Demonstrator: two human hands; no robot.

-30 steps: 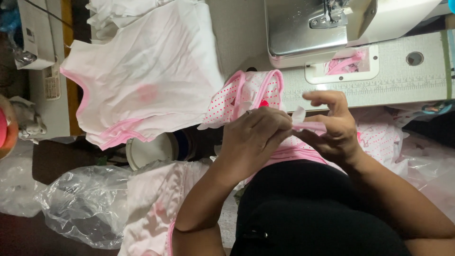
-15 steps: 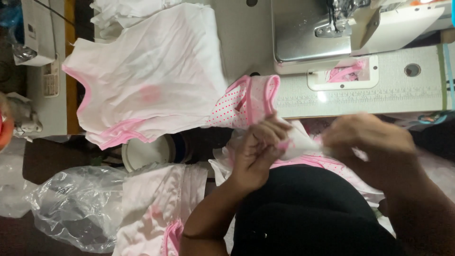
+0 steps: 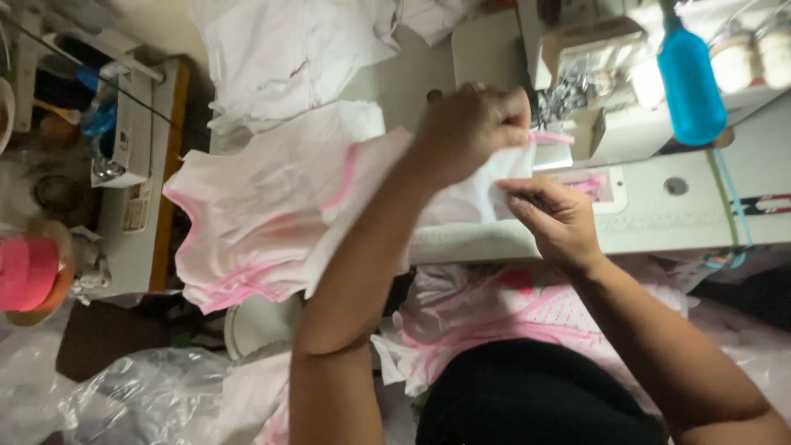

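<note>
My left hand [image 3: 470, 132] is raised near the needle area of the sewing machine [image 3: 659, 206], pinching the top edge of a white garment piece with pink trim [image 3: 474, 198]. My right hand [image 3: 552, 216] grips the same piece lower down on its right edge, over the machine bed. The fabric hangs between both hands and partly covers the bed. A pink strip [image 3: 550, 138] sticks out by my left fingers. More pink and white cloth [image 3: 503, 317] lies in my lap.
A stack of white garments with pink edging [image 3: 264, 214] lies to the left on the table. A blue bottle [image 3: 688, 78] stands at the machine top. A pink thread spool [image 3: 29, 272] and another machine [image 3: 124, 140] are far left. Clear plastic bags [image 3: 140, 400] lie below.
Both hands have lifted from my lap up to the machine bed, carrying the white and pink piece toward the needle. The camera view has shifted closer to the machine.
</note>
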